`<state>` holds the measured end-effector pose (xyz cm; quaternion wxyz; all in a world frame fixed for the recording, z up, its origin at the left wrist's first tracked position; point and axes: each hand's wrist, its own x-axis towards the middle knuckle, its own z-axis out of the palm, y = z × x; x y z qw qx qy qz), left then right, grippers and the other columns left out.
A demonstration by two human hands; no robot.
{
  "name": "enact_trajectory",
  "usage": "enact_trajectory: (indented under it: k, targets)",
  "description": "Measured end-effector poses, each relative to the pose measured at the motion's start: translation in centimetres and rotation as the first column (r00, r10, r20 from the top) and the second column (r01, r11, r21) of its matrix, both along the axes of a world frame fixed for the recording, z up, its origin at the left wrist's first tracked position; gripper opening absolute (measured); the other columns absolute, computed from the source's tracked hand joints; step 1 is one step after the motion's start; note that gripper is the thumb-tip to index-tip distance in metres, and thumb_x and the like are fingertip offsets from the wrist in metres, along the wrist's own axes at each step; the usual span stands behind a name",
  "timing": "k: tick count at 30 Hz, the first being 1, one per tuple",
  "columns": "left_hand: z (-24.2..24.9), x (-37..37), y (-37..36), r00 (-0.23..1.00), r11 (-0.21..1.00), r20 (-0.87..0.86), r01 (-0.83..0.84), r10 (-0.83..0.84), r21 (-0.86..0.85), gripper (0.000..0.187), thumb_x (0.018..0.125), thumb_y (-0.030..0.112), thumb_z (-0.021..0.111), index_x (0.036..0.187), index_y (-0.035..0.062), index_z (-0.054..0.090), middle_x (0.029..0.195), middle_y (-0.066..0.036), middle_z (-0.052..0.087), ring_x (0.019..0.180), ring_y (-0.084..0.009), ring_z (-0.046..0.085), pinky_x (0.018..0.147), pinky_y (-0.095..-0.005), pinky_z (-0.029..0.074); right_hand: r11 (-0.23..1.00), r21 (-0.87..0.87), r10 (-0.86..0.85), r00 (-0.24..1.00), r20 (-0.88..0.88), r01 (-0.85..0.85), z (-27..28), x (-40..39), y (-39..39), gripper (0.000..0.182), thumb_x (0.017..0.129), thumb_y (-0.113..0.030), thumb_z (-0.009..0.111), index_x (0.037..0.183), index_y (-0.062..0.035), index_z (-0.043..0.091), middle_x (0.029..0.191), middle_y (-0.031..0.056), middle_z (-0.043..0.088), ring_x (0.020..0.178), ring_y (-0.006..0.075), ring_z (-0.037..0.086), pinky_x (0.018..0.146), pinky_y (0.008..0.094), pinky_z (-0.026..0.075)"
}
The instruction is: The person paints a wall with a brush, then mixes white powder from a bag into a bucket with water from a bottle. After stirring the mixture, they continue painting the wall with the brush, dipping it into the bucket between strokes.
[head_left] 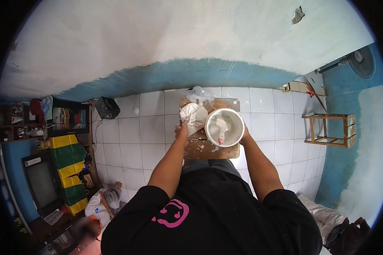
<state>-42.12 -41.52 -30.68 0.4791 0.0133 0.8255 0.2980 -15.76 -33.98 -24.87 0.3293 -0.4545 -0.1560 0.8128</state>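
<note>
- Handling a bag and a bucket at once, head view: both sit over a wooden stool, side by side.
- Left hand: appears to grip the bag's lower left side.
- Right hand: against the bucket's right wall (fingers mostly hidden; cannot tell whether it grips).
- Tool, red-ended and white-coated, lies inside the bucket; clear plastic lies behind the bag.
- Judgement: keep the bucket level and braced, support the bag from below, and avoid squeezing it hard. Bucket near the stool's right edge; best kept inward.
</note>
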Motion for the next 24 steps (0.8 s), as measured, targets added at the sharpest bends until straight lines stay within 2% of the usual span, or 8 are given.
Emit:
enact_trajectory:
  k: [5, 7, 12, 17, 21, 24]
  targets:
    - [-1.1, 3.8, 2.8, 0.994, 0.999, 0.109, 0.031, -0.033, 0.017, 0.086, 0.067, 0.054, 0.060, 0.130, 0.0033, 0.034, 0.133, -0.019, 0.031, 0.122, -0.0354, 0.034, 0.098, -0.0427, 0.032, 0.997, -0.072, -0.009, 1.000, -0.030, 0.007, -1.2, 4.1, 2.7, 0.057, 0.085, -0.051, 0.047, 0.120, -0.0056, 0.049, 0.110, 0.0116, 0.057, 0.097, 0.0226, 0.056, 0.082, 0.0362, 0.047]
    - [0.3, 5.5, 4.2, 0.983, 0.998, 0.174, 0.054, -0.061, 0.040, 0.088, 0.066, 0.053, 0.062, 0.132, 0.0029, 0.031, 0.134, -0.020, 0.029, 0.122, -0.0344, 0.034, 0.097, -0.0434, 0.033, 0.998, -0.062, -0.029, 0.999, -0.039, 0.027, -1.6, 5.4, 4.1, 0.057, 0.085, -0.051, 0.047, 0.119, -0.0055, 0.049, 0.110, 0.0116, 0.057, 0.097, 0.0226, 0.056, 0.082, 0.0363, 0.047]
    - [-2.6, 9.7, 7.5, 0.964, 0.992, 0.236, 0.118, -0.123, 0.031, 0.092, 0.066, 0.051, 0.062, 0.134, 0.0019, 0.025, 0.136, -0.019, 0.026, 0.123, -0.0342, 0.033, 0.096, -0.0463, 0.033, 0.997, -0.041, -0.074, 0.996, -0.055, 0.072, -2.3, 10.3, 6.9, 0.056, 0.085, -0.050, 0.047, 0.119, -0.0053, 0.049, 0.110, 0.0115, 0.057, 0.097, 0.0227, 0.056, 0.082, 0.0363, 0.047]
    - [-6.2, 15.3, 10.1, 0.946, 0.988, 0.299, 0.094, -0.126, 0.120, 0.095, 0.066, 0.050, 0.064, 0.135, -0.0003, 0.021, 0.136, -0.020, 0.025, 0.123, -0.0335, 0.033, 0.097, -0.0450, 0.033, 0.998, -0.023, -0.068, 0.995, -0.074, 0.066, -3.6, 17.2, 10.1, 0.056, 0.086, -0.050, 0.047, 0.119, -0.0051, 0.049, 0.109, 0.0115, 0.057, 0.097, 0.0227, 0.056, 0.082, 0.0363, 0.047]
    - [-6.9, 20.6, 12.0, 0.936, 0.990, 0.340, 0.050, -0.092, 0.129, 0.094, 0.067, 0.049, 0.064, 0.134, -0.0011, 0.021, 0.135, -0.020, 0.028, 0.122, -0.0328, 0.034, 0.097, -0.0436, 0.033, 1.000, 0.031, 0.000, 0.997, -0.073, 0.002, -7.0, 23.0, 13.1, 0.058, 0.084, -0.052, 0.049, 0.118, -0.0047, 0.050, 0.108, 0.0113, 0.057, 0.096, 0.0227, 0.056, 0.083, 0.0364, 0.046]
    - [-8.8, 24.4, 13.0, 0.919, 0.989, 0.389, 0.013, -0.071, 0.149, 0.092, 0.067, 0.048, 0.063, 0.134, -0.0018, 0.022, 0.134, -0.021, 0.029, 0.122, -0.0323, 0.035, 0.097, -0.0433, 0.033, 0.982, -0.189, -0.030, 0.997, -0.067, 0.016, -11.0, 27.3, 15.4, 0.061, 0.081, -0.053, 0.052, 0.119, -0.0047, 0.050, 0.108, 0.0114, 0.057, 0.096, 0.0226, 0.056, 0.084, 0.0361, 0.046]
